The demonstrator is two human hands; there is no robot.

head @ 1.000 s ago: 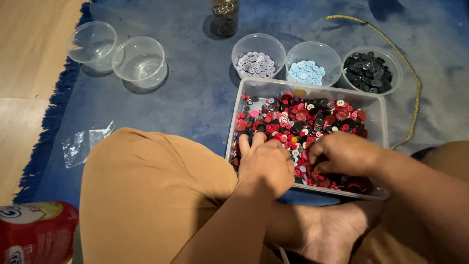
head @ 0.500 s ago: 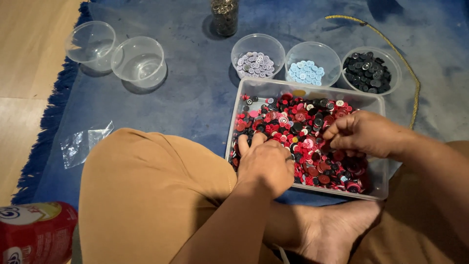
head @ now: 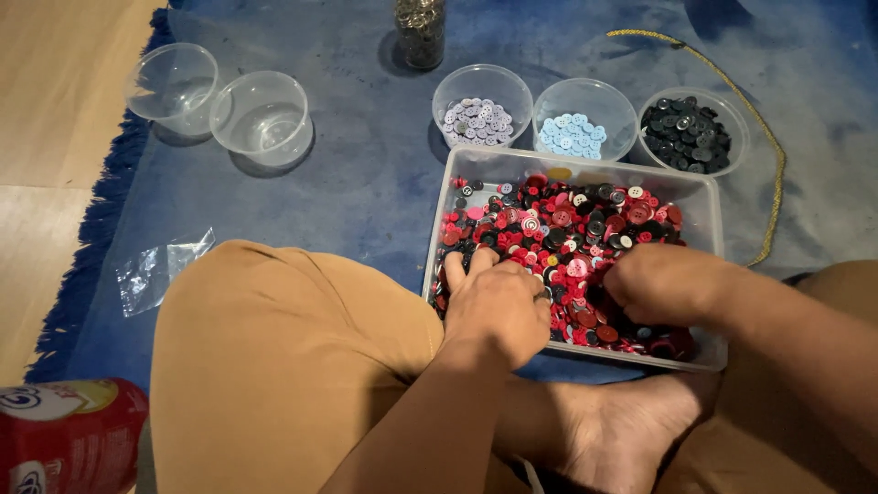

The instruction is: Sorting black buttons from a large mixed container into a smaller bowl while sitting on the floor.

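1. Since the earlier frame, right hand (head: 663, 284) has come back from the far right part of the tray to its near right part; left hand (head: 494, 302) stays at the near left corner.
2. Left hand: palm down on the mixed buttons (head: 567, 229), fingers spread and partly bent, tips pressed among the buttons; whether it grips any cannot be told.
3. Right hand: curled loosely, knuckles up, resting on the buttons; fingertips hidden, so any hold cannot be told.
4. Clear plastic tray (head: 704, 197): rectangular, on the blue rug (head: 347, 165) just beyond the person's crossed legs; filled with red, pink, black and white buttons.
5. Three clear bowls in a row just behind the tray: lilac buttons (head: 477, 119), light blue buttons (head: 572, 135), black buttons (head: 686, 133).
6. Two empty clear bowls (head: 219, 105), touching, far left on the rug.
7. Glass jar (head: 421, 32) of small metal pieces, behind the bowls.
8. Yellow cord (head: 773, 146), curving past the black-button bowl.
9. Clear plastic bag (head: 160, 270), flat on the rug, left of the knee.
10. Red can (head: 64, 439), near left corner.
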